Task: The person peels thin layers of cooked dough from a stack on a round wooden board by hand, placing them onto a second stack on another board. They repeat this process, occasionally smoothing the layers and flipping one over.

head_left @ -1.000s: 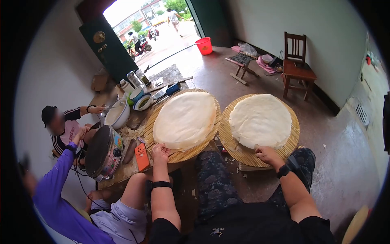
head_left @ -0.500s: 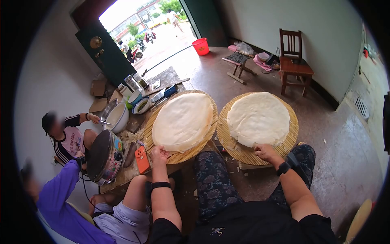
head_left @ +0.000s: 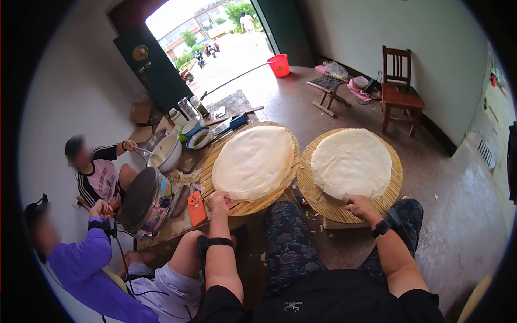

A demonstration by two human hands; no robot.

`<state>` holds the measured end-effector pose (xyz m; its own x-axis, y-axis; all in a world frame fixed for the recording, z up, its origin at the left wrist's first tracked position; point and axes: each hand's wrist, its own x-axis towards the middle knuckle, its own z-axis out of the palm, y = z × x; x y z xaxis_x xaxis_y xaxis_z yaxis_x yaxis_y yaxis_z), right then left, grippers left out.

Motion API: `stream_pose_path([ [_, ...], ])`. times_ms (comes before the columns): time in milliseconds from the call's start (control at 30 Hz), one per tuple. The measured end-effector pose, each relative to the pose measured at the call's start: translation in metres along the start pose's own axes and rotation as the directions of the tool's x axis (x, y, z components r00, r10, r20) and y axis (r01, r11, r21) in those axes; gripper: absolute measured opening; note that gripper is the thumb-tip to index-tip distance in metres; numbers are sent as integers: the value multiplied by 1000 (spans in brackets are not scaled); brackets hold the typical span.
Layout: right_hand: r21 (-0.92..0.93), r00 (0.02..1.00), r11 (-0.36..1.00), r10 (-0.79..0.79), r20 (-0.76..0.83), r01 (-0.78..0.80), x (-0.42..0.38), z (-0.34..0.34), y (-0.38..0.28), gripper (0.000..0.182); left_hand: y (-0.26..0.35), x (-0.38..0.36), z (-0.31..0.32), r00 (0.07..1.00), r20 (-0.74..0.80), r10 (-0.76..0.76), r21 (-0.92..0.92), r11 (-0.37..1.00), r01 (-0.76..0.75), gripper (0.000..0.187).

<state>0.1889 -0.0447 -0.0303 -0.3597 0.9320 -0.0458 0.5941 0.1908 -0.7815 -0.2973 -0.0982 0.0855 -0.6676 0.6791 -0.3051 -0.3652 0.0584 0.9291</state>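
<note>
Two stacks of thin, pale round flatbread lie on woven straw mats. My left hand (head_left: 221,202) pinches the near edge of the left flatbread (head_left: 253,161), which sits on the left mat (head_left: 289,177). At the near edge of the right flatbread (head_left: 351,163) is my right hand (head_left: 360,206), its fingers pressed together over the rim of the right mat (head_left: 396,185). Whether those right fingers grip the sheet is too small to tell. An orange phone (head_left: 196,208) lies left of my left hand.
A round black griddle (head_left: 141,196) stands at the left beside two seated people. Behind it are a large white bowl (head_left: 168,153), a smaller bowl (head_left: 200,138) and jars. Further off are a red bucket (head_left: 279,65), folding stool (head_left: 327,86) and wooden chair (head_left: 401,97).
The whole view has shifted, moving things slightly right. The person in purple has raised a hand. The person in pink holds a utensil farther over the bowl. My hands remain at the flatbread edges.
</note>
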Motion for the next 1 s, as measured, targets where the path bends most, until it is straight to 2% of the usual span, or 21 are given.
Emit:
stream_pose_path([
  [100, -49, 1000, 998, -29, -2, 29, 0, -2, 0, 19, 3, -7, 1, 995, 63, 77, 100, 992, -83, 11],
  [167, -77, 998, 995, -59, -10, 58, 1, -1, 4, 23, 7, -7, 4, 997, 42, 62, 118, 991, -67, 11],
  [233, -36, 1000, 999, -7, 18, 8, -3, -3, -1, 22, 2, -7, 1, 999, 11, 32, 142, 989, -33, 11],
  [367, 18, 997, 998, 65, 43, -66, -4, -9, -9, 22, -1, -1, -1, 998, -9, 68, 110, 992, -67, 13],
  [667, -76, 1000, 997, 25, 19, -23, -5, -13, -11, 22, -6, 5, -7, 991, 66, 118, 41, 992, -120, 15],
  [733, -63, 999, 998, 24, 22, -23, -7, -14, -13, 22, -8, 9, -10, 991, 77, 109, -7, 994, -109, 28],
  [767, -53, 999, 998, 25, 27, -23, -7, -15, -14, 22, -9, 11, -11, 991, 77, 109, -7, 994, -109, 28],
  [833, -38, 999, 999, 40, 37, -39, -8, -15, -12, 22, -11, 11, -11, 990, 55, 127, -49, 991, -124, 44],
  [867, -23, 997, 998, 55, 47, -54, -7, -15, -12, 22, -11, 11, -12, 990, 55, 129, -50, 991, -126, 44],
  [933, -7, 996, 998, 70, 49, -70, -7, -15, -14, 21, -8, 9, -14, 986, 133, 105, -46, 994, -99, 62],
  [1000, 10, 995, 996, 87, 52, -88, -8, -14, -15, 21, -9, 3, -10, 990, 75, 116, -31, 993, -114, 69],
])
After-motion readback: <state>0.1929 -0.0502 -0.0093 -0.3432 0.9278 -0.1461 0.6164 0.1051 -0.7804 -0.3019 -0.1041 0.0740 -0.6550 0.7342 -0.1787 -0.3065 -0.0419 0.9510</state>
